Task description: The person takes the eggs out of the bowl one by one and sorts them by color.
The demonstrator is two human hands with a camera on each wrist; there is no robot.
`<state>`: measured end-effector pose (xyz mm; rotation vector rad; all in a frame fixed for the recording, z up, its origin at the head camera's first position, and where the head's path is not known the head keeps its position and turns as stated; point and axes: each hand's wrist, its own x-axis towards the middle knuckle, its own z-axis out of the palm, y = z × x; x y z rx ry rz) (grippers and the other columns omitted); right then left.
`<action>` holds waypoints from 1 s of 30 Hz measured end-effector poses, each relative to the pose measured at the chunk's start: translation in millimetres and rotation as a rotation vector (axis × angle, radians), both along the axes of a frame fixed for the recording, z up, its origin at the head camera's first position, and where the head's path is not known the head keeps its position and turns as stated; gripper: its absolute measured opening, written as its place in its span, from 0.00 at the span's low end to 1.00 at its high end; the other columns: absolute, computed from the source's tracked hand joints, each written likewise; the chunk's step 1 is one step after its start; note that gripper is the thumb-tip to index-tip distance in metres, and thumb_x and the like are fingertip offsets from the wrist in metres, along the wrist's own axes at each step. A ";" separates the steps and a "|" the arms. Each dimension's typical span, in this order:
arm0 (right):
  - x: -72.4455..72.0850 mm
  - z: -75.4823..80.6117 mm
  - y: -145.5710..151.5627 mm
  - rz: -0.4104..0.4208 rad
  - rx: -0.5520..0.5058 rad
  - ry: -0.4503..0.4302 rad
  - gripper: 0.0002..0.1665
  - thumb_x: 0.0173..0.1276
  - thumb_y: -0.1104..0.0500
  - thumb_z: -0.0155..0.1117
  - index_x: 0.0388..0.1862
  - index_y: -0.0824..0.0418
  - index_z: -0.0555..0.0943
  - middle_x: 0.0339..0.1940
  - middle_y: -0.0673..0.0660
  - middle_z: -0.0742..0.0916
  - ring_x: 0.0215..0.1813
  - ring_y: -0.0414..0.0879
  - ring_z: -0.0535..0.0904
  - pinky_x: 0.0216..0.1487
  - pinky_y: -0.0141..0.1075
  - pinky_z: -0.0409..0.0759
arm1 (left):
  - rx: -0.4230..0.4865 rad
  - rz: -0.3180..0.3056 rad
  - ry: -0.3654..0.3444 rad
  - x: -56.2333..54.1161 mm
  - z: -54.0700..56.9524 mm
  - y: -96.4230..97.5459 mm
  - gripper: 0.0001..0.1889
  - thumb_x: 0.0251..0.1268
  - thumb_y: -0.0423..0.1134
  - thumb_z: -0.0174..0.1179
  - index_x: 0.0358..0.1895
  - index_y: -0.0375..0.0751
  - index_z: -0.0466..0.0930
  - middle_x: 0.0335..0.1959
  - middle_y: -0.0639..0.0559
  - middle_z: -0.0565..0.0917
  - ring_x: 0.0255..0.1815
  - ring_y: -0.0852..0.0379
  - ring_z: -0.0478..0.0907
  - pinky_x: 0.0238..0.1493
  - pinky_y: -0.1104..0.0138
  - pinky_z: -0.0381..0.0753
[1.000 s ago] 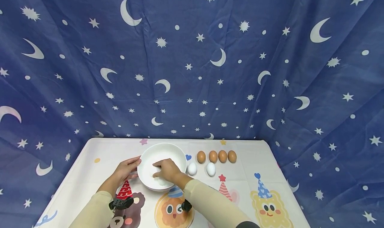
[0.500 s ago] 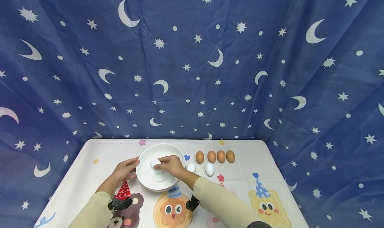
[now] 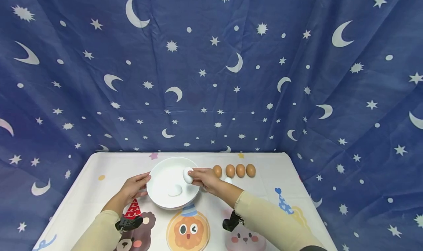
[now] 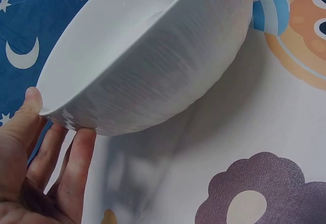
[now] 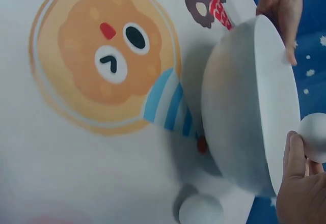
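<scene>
My left hand (image 3: 133, 188) holds a white bowl (image 3: 155, 197) by its left rim. In the left wrist view, its thumb (image 4: 31, 102) lies at the rim and the fingers support the bowl's outer wall. My right hand (image 3: 208, 179) pinches a white egg (image 3: 187, 175) above the bowl's right side; the right wrist view has the same egg (image 5: 315, 136) at the fingertips. Another white egg (image 3: 175, 190) lies inside the bowl. On the table a white egg (image 3: 228, 180) is partly hidden behind the right hand.
Several brown eggs (image 3: 240, 170) stand in a row right of the bowl. In the right wrist view a white egg (image 5: 201, 211) rests on the table near the bowl. A printed cloth covers the table (image 3: 115, 163); a blue star-patterned curtain (image 3: 205, 93) hangs behind.
My right hand has lifted a white egg from inside the bowl and moved right with it toward the rim. The egg left in the bowl now shows. My left hand keeps its hold.
</scene>
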<state>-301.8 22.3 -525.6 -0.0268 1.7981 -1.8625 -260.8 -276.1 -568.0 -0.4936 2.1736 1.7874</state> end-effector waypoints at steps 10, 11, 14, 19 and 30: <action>-10.8 9.9 51.5 -0.118 -0.020 -0.070 0.25 0.68 0.59 0.67 0.59 0.73 0.77 0.41 0.58 0.88 0.37 0.42 0.88 0.43 0.30 0.87 | -0.008 -0.008 -0.005 -2.3 -0.9 -4.5 0.37 0.71 0.56 0.56 0.75 0.38 0.59 0.72 0.31 0.65 0.51 0.56 0.82 0.48 0.64 0.88; -11.4 9.8 56.5 -0.124 -0.017 -0.067 0.26 0.68 0.60 0.67 0.60 0.73 0.76 0.41 0.59 0.88 0.37 0.42 0.88 0.43 0.31 0.87 | -0.013 -0.008 -0.002 -1.8 -0.3 -4.4 0.37 0.71 0.56 0.56 0.75 0.37 0.59 0.72 0.31 0.64 0.52 0.54 0.81 0.48 0.64 0.88; -12.6 9.8 72.1 -0.136 0.004 -0.054 0.27 0.68 0.60 0.66 0.61 0.75 0.75 0.41 0.59 0.88 0.35 0.42 0.88 0.42 0.31 0.88 | -0.014 -0.004 -0.007 -0.9 0.2 -4.7 0.37 0.72 0.56 0.56 0.75 0.38 0.59 0.72 0.31 0.64 0.53 0.54 0.81 0.48 0.64 0.88; -11.7 6.9 101.0 -0.166 0.069 -0.056 0.23 0.68 0.58 0.66 0.53 0.75 0.78 0.32 0.54 0.87 0.31 0.40 0.87 0.37 0.27 0.87 | -0.008 -0.001 -0.018 0.7 -0.9 -4.5 0.38 0.70 0.57 0.57 0.75 0.39 0.60 0.72 0.32 0.65 0.50 0.59 0.81 0.48 0.65 0.88; -4.7 -17.1 147.0 -0.276 0.109 -0.141 0.21 0.64 0.60 0.71 0.50 0.73 0.81 0.30 0.57 0.89 0.33 0.44 0.88 0.39 0.32 0.88 | 0.004 -0.012 0.002 1.4 -2.1 -2.7 0.37 0.71 0.56 0.56 0.75 0.38 0.60 0.72 0.31 0.65 0.50 0.59 0.81 0.49 0.64 0.87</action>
